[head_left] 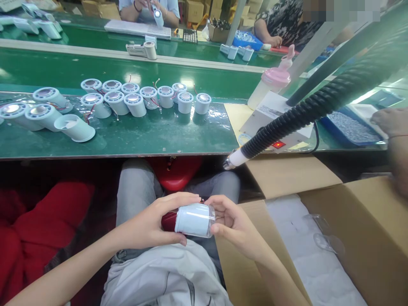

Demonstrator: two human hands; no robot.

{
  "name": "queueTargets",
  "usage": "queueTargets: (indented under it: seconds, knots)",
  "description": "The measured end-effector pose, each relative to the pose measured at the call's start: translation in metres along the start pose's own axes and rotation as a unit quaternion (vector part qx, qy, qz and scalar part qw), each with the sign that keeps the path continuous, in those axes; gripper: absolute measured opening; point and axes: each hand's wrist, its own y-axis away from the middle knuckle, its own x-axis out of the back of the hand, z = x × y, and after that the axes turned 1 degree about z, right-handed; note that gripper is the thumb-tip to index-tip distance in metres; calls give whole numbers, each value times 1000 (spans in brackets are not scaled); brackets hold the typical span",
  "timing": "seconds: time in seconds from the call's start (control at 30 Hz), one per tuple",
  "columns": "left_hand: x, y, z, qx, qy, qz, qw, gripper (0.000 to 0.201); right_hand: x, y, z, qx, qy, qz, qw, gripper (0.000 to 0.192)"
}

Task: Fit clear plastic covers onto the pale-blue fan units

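Note:
Above my lap I hold a light-blue cylindrical housing [192, 219] on its side, with a clear plastic cover [211, 221] around its right end. My left hand [159, 219] wraps round the left end, where a dark red part shows. The fingers and thumb of my right hand [231, 223] grip the clear cover from the right. Beyond my hands, on the bench edge, several similar light-blue housings [135, 105] stand in rows, some with thin wires sticking out. One housing [75, 128] leans over at the left, its open end showing.
A black flexible hose [287, 114] with a metal tip slants over the bench from a white box [270, 114]. An open carton [360, 221] with clear plastic pieces stands at right. A pink-capped bottle [270, 85] and a blue tray [353, 125] are behind. Co-workers sit across the green conveyor [178, 70].

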Motion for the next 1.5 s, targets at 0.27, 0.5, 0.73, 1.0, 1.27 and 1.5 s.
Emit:
queueTargets:
  seconds: [0.27,0.5,0.73,1.0,1.27,1.5]
  knots:
    - [1,3,-1,-18,3,-5,1000,70,-7,-6,0,-42,-43,7,998,42]
    - [2,3,-4,-40,1,-7,999,71,-11,-9,7,-95,-50,40,993,42]
    - [2,3,-5,-62,18,-6,998,74,-15,-15,8,-144,-92,36,985,46]
    - [1,1,-8,-72,56,4,996,68,-17,-17,9,-245,-164,-14,955,62]
    - [-3,1,0,0,147,16,989,56,-15,-16,9,-237,-139,-56,960,75]
    - [-4,3,5,130,317,4,939,60,-7,3,11,177,175,29,968,66]
